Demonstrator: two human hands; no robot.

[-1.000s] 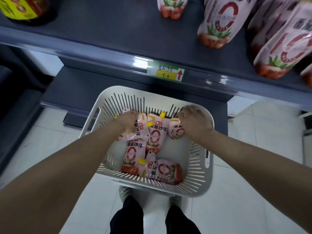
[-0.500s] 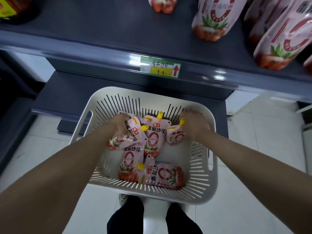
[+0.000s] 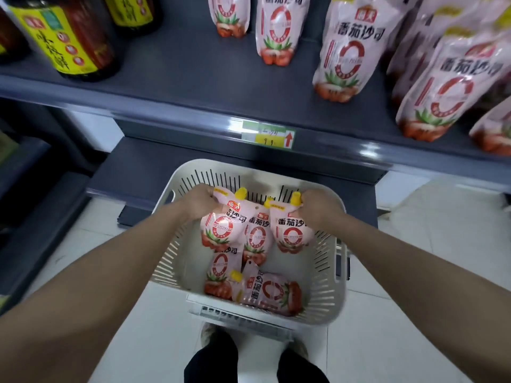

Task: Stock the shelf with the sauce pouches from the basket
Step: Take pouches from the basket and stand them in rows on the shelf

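Black trouser legs [image 3: 210,363] stand at the near edge, just behind a white slotted plastic basket [image 3: 320,275]. In its near part one tomato sauce pouch [image 3: 269,293] lies on its side, with a second pouch [image 3: 219,272] to its left and a third pouch [image 3: 257,239] further in. Over the far half, the left hand [image 3: 200,201] has its fingers curled round the top of a left pouch [image 3: 221,228], which hangs upright. The right hand [image 3: 318,210] pinches a right pouch [image 3: 290,233] by its yellow cap. Beyond, the grey shelf [image 3: 179,78] carries a price tag [image 3: 268,134] on its edge, standing pouches [image 3: 347,51] at centre and right, and dark bottles [image 3: 69,34] at far left.
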